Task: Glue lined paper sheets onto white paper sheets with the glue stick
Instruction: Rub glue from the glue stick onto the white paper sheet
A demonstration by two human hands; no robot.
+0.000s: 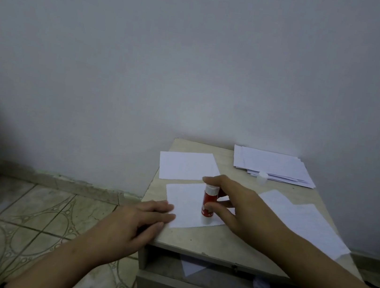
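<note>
A red glue stick (208, 202) stands upright on a white sheet (187, 202) in the middle of the small table (218, 246). My right hand (241, 205) grips the stick, index finger over its white top, thumb and fingers around the body. My left hand (145, 221) lies flat with straight fingers on the sheet's near left corner at the table edge. Another white sheet (188, 165) lies behind, at the table's far left. The glue cap (262, 177) rests by a stack of lined sheets (274, 165) at the far right.
More sheets (307, 223) lie on the right side of the table under my right forearm. Below the tabletop a drawer (212, 285) stands pulled out with paper inside. A grey wall is close behind. Tiled floor (37, 215) lies to the left.
</note>
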